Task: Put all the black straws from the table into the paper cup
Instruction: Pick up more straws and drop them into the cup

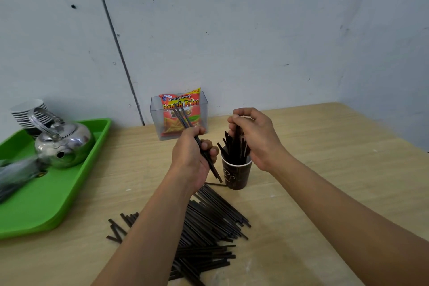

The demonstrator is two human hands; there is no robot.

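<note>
A dark brown paper cup (236,175) stands upright on the wooden table (325,169), with several black straws (234,146) sticking up out of it. My right hand (255,139) is above the cup and pinches the top of some of those straws. My left hand (193,158), just left of the cup, grips a small bundle of black straws (185,121) that slants up to the left. A big loose pile of black straws (209,225) lies on the table in front of the cup, partly hidden by my left forearm.
A green tray (58,193) at the left holds a metal kettle (63,141), stacked cups (27,111) and a blurred dark bundle. A clear plastic box (157,123) with a red French Fries snack bag (181,109) stands by the wall behind my hands.
</note>
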